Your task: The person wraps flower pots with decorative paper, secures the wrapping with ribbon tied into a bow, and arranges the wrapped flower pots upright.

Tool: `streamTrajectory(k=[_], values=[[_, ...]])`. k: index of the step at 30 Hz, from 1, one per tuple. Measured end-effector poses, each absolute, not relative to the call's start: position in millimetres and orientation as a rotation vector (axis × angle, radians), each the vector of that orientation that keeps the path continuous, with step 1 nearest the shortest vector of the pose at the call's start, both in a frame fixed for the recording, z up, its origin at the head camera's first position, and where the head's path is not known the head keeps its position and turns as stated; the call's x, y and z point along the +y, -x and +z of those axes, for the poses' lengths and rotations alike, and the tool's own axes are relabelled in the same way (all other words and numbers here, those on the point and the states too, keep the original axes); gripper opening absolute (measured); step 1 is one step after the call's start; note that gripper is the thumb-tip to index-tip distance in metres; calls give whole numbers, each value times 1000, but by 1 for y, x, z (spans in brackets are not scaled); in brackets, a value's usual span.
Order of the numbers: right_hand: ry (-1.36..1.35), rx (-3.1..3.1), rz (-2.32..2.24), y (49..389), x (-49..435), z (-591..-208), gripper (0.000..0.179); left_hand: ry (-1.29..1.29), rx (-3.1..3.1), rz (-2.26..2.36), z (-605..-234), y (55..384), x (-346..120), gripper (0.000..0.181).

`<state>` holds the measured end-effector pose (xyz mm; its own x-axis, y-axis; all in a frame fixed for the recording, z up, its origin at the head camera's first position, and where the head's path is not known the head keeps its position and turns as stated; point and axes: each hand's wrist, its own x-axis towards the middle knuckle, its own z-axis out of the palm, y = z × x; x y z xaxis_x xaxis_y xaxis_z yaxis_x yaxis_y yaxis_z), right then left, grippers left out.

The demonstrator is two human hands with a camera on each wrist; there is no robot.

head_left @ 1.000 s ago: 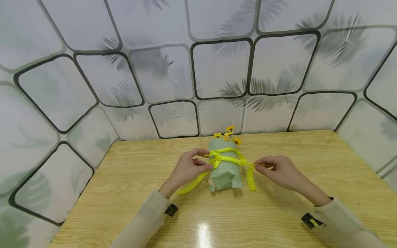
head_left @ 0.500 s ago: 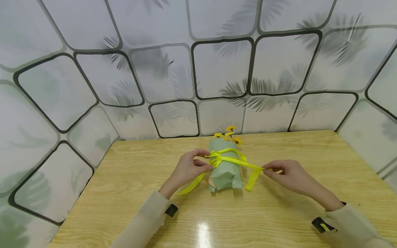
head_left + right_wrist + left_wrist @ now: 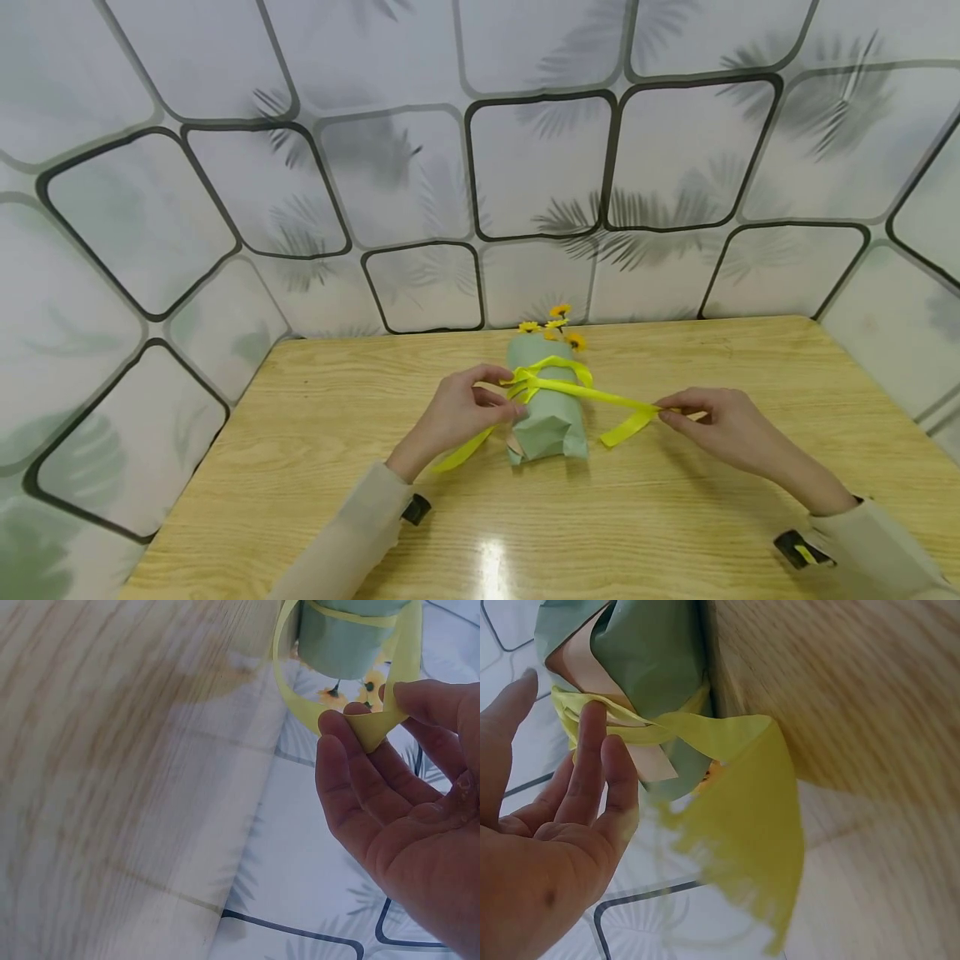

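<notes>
A bouquet wrapped in pale green paper [image 3: 547, 425] lies on the table, its yellow flowers [image 3: 576, 342] toward the wall. Yellow ribbon [image 3: 558, 386] circles the wrap and crosses at its left side. My left hand [image 3: 459, 417] is at that crossing; in the left wrist view its fingertips [image 3: 592, 712] touch the ribbon while the thumb stands apart. One frayed ribbon end [image 3: 757, 825] hangs loose beside them. Right of the bouquet, my right hand [image 3: 712, 425] pinches the other length, which runs nearly straight from the crossing. Its short tail [image 3: 626, 429] droops below the fingers.
The wood-grain table [image 3: 300, 500] stretches around the bouquet on all sides. Behind it stands a patterned wall covering [image 3: 420, 287], close past the flowers. Dark straps [image 3: 802, 550] hang below the sleeves near both wrists.
My right hand has moved right, drawing the ribbon out longer and straighter, and its tail has swung up. My left hand stays almost in place, its thumb shifted slightly right.
</notes>
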<state>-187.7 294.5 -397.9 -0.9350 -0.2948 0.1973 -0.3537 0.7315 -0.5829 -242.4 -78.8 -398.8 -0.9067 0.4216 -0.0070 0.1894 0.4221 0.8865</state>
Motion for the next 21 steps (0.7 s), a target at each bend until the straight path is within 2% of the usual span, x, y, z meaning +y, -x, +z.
streamTrajectory(k=[4,15,21], values=[[-532,-2830,972,187,296,-400,17,-544,2456,1471,-400,242,-79,52],[-514,-2829,977,186,301,-398,16,-550,2486,1570,-400,244,-79,26],[-473,-2853,968,185,311,-401,18,-540,2488,1577,-398,243,-80,23]])
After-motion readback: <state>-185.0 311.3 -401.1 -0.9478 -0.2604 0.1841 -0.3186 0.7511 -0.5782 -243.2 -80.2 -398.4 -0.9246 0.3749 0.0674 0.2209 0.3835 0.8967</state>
